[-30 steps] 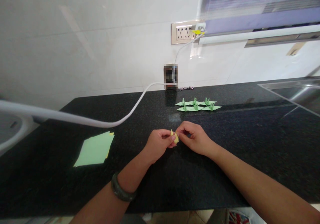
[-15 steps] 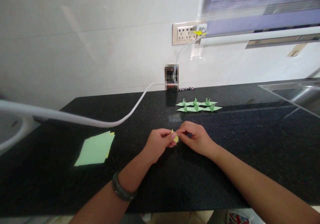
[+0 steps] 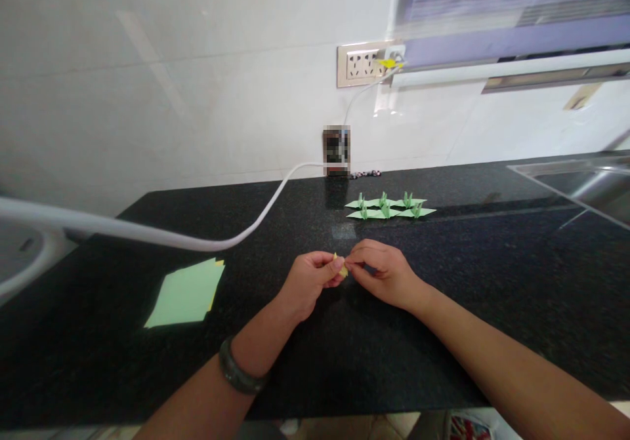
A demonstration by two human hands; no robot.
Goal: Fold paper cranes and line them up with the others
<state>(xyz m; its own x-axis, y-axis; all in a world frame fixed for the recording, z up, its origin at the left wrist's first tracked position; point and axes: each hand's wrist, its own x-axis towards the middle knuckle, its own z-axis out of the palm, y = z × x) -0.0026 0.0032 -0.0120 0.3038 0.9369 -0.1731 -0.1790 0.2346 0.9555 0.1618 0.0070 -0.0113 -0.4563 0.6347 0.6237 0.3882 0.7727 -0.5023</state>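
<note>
Between my two hands is a small piece of folded yellow paper (image 3: 344,271), mostly covered by my fingers. My left hand (image 3: 315,279) pinches it between thumb and fingers, and a pointed yellow tip sticks up above the thumb. From the other side, the thumb and forefinger of my right hand (image 3: 381,269) close on the paper's right edge. Several green paper cranes (image 3: 386,210) stand in two rows behind my hands. A stack of square paper sheets (image 3: 187,294), green on top with yellow showing at the edge, lies on the left.
A thick white cable (image 3: 221,243) arches across the left side over the black countertop (image 3: 394,374). Against the wall stands a blurred-out rectangular object (image 3: 336,151), with a beaded string (image 3: 367,174) beside it. A metal sink (image 3: 595,187) is at the right; a socket panel (image 3: 361,65) is on the wall.
The yellow paper has turned slightly and less of it shows between my fingers. Both hands stay pinched on it in nearly the same place. The whole view has shifted very slightly.
</note>
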